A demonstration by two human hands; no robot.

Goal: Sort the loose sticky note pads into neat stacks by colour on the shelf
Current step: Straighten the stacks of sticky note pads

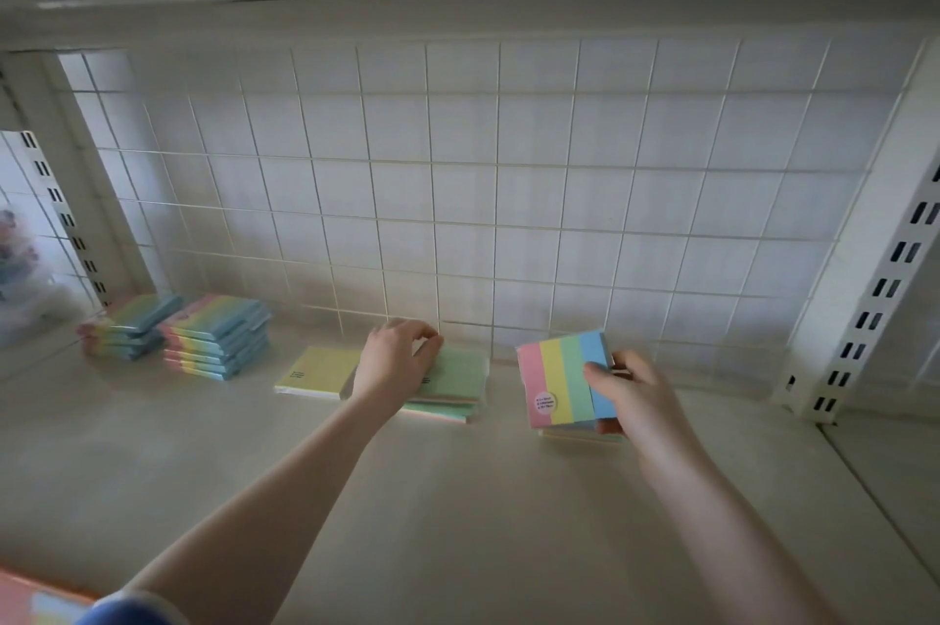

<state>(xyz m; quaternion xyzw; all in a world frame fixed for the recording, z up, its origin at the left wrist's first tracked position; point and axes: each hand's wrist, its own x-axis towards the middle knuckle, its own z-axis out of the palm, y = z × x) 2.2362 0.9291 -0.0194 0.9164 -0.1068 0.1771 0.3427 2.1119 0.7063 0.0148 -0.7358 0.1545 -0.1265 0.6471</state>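
Observation:
My right hand [633,395] grips a four-striped pad [562,380], pink, yellow, green and blue, tilted up just above another pad [575,433] lying on the shelf [458,497]. My left hand [394,362] rests on a small stack of green-topped pads [458,382] near the back grid, its fingers curled over the stack's far edge. A yellow pad [318,372] lies just left of that stack. Two stacks of rainbow-striped pads stand at the far left: a taller one [218,337] and a lower one [129,326].
A white wire grid [483,197] backs the shelf. Slotted white uprights stand at the left [61,217] and right [875,288]. A blurred plastic bag [20,278] sits beyond the left upright. An orange-edged item [30,599] shows at the bottom left corner.

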